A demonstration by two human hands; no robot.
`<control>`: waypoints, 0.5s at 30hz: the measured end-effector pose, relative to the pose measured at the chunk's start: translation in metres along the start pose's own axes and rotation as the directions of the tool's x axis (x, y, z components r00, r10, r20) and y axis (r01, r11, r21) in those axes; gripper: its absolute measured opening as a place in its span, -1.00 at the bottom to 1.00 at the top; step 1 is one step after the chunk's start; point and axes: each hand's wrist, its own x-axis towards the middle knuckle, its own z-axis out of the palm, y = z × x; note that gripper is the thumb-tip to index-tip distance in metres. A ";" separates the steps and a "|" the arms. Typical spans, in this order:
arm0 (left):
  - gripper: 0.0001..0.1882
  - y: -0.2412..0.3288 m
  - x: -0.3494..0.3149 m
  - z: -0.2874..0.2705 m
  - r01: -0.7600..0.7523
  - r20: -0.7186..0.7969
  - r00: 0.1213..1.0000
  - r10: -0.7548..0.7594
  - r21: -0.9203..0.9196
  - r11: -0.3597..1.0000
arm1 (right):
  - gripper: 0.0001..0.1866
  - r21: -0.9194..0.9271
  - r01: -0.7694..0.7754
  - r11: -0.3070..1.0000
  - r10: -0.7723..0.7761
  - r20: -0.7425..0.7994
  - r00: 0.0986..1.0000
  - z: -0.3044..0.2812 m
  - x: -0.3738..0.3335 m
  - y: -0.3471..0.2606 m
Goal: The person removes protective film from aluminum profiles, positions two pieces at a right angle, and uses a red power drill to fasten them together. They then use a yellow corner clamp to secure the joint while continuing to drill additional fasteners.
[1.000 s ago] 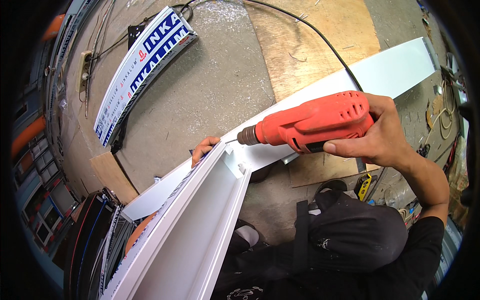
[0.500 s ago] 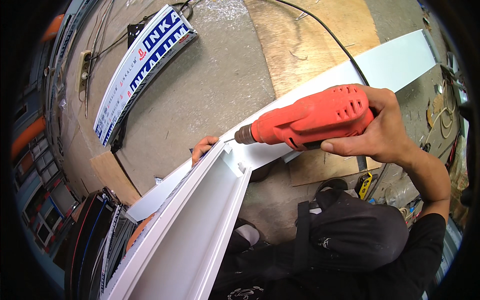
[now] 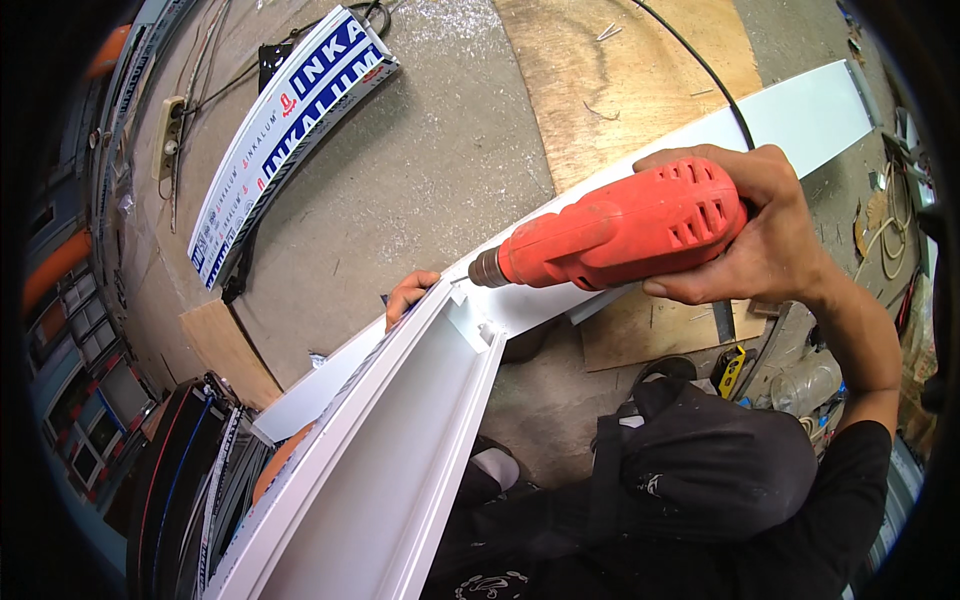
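My right hand (image 3: pixel 775 230) is wrapped round the rear end and grip of a red power drill (image 3: pixel 620 232). The drill's metal chuck points left, its tip at the corner where a long white channel-shaped profile (image 3: pixel 385 440) meets a second white piece (image 3: pixel 690 155) running off to the upper right. Whether the bit is inside the material cannot be made out. My left hand (image 3: pixel 408 296) grips the channel's far side near this corner; only its fingers show over the edge, the rest hidden behind the profile.
A printed blue-and-white profile piece (image 3: pixel 290 140) lies on the concrete floor at upper left, near a beige power strip (image 3: pixel 168 140). Plywood (image 3: pixel 620 80) lies under the second piece. The drill's black cable (image 3: pixel 690 65) runs across it. A yellow tool (image 3: pixel 733 370) lies beside my knee.
The drill's rear end and my right hand have risen slightly in the picture, while the chuck stays at the corner. My left hand has barely moved.
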 end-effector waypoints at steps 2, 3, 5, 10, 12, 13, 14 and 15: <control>-0.76 0.001 0.000 0.000 0.044 -0.029 0.999 -0.044 0.012 0.999 | -0.26 -0.008 0.031 0.999 -0.031 0.004 1.000 -0.001 0.003 0.003; -0.76 0.002 -0.001 0.001 0.058 -0.045 0.997 -0.057 0.012 0.998 | -0.26 -0.007 0.041 0.999 -0.041 0.006 0.999 -0.001 0.005 0.004; -0.76 0.004 -0.002 0.005 0.085 -0.078 0.993 -0.084 0.016 0.996 | -0.34 0.012 0.108 0.994 -0.108 -0.027 0.994 -0.001 0.009 0.005; -0.75 0.000 0.002 0.019 0.084 -0.274 0.958 -0.078 0.012 0.996 | -0.34 -0.021 0.228 0.973 -0.228 -0.014 0.973 -0.004 0.017 0.007; -0.74 -0.003 0.000 0.019 0.097 -0.314 0.948 -0.059 0.108 0.989 | -0.23 -0.041 0.270 0.962 -0.270 -0.006 0.963 -0.004 0.019 0.008; -0.73 -0.004 -0.001 0.019 0.082 -0.298 0.953 -0.055 0.078 0.994 | -0.23 -0.040 0.275 0.960 -0.276 -0.009 0.961 -0.004 0.019 0.008; -0.72 -0.007 -0.001 0.018 0.074 -0.268 0.962 -0.055 0.061 0.995 | -0.23 -0.039 0.281 0.959 -0.282 -0.011 0.959 -0.005 0.020 0.008; -0.72 -0.011 0.001 0.018 0.068 -0.237 0.970 -0.055 0.044 0.997 | -0.23 -0.038 0.286 0.957 -0.287 -0.012 0.958 -0.004 0.020 0.008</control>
